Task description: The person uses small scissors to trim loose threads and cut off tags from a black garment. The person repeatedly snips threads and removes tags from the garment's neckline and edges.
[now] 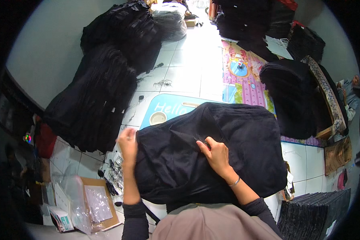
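A stack of black cloth pieces point(244, 132) is spread over a small light blue table point(170, 102). The top piece is rucked up into folds near its middle. On those folds rests my right hand point(218, 157), fingers curled and thumb stretched toward the index finger. Fine dark strands show by its fingertips; what it grips is too dark to make out. My left hand point(127, 142) is raised at the cloth's left edge, slightly blurred, with its fingers drawn together. Something small and whitish shows at them, too unclear to name.
Tall heaps of black cloth point(96, 84) stand at the left, with another black pile point(290, 96) at the right. Thread scraps point(162, 83) litter the tiles. A cardboard piece with plastic point(100, 202) lies lower left; black packets point(314, 214) stand lower right.
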`<state>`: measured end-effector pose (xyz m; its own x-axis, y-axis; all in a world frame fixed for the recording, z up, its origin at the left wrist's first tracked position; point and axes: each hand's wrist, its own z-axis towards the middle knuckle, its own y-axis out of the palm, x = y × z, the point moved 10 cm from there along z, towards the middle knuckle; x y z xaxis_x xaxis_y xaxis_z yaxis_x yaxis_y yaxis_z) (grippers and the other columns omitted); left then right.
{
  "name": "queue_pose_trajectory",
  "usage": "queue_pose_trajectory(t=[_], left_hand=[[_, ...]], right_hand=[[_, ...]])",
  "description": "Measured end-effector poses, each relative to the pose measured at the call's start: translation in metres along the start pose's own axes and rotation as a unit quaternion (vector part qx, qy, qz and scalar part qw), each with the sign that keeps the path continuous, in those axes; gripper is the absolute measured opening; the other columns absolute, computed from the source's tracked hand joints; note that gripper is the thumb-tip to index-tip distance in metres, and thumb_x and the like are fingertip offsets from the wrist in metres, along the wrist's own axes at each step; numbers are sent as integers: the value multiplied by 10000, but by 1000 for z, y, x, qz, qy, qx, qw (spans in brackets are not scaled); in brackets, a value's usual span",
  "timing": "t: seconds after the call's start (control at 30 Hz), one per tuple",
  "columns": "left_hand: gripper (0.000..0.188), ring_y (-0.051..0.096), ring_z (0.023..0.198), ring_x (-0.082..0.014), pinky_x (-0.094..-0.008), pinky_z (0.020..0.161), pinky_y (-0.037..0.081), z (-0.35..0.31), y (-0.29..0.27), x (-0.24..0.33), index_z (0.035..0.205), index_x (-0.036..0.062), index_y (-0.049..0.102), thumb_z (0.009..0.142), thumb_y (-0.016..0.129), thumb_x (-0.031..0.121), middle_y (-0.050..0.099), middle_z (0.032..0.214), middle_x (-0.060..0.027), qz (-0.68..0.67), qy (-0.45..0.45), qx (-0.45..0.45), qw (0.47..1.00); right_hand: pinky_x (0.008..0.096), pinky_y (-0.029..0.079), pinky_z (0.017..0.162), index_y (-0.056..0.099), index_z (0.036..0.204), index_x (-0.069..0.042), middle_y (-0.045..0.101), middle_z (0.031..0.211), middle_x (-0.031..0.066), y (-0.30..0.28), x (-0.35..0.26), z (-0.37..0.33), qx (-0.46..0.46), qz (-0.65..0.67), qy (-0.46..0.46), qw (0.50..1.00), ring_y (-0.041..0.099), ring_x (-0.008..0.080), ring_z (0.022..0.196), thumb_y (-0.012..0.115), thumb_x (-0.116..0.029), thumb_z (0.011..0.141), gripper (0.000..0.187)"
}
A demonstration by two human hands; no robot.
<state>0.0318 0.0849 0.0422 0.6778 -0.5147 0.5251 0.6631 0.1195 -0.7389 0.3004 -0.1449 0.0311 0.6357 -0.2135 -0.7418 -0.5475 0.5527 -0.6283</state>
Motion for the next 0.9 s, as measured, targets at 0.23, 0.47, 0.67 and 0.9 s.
queue_pose_trajectory(t=[0.23, 0.47, 0.67, 0.9], left_hand=[[364, 670, 677, -144, -257, 580, 548, -44, 88, 128, 1063, -68, 578, 910, 703, 238, 661, 739, -84, -244, -72, -114, 960], [196, 692, 669, -130, -211, 588, 542, -64, 95, 91, 1028, -49, 613, 851, 693, -25, 712, 816, -126, -371, -183, -153, 897], [262, 682, 707, -126, -206, 637, 534, -79, 101, 78, 1101, -9, 577, 874, 701, 26, 714, 859, -122, -531, -226, -178, 797], [265, 673, 693, -126, -217, 632, 532, -73, 90, 86, 1116, 17, 560, 883, 687, 12, 713, 864, -132, -553, -185, -171, 794]], right_hand=[[422, 434, 486, 523, 699, -51, 565, 553, 151, -1, -2, 1, 6, -12, -12, 1000, 614, 353, 539, 613, -431, 931, 454], [394, 442, 483, 541, 691, -47, 568, 544, 130, 0, -13, 2, 32, -43, -44, 998, 615, 321, 523, 644, -411, 911, 438], [340, 466, 475, 561, 694, -99, 620, 567, 82, 18, -45, 10, 15, -198, -156, 968, 640, 236, 510, 670, -418, 871, 381], [298, 449, 493, 610, 701, -114, 615, 542, 63, 39, -60, 24, -34, -275, -202, 939, 639, 200, 497, 694, -431, 838, 356]])
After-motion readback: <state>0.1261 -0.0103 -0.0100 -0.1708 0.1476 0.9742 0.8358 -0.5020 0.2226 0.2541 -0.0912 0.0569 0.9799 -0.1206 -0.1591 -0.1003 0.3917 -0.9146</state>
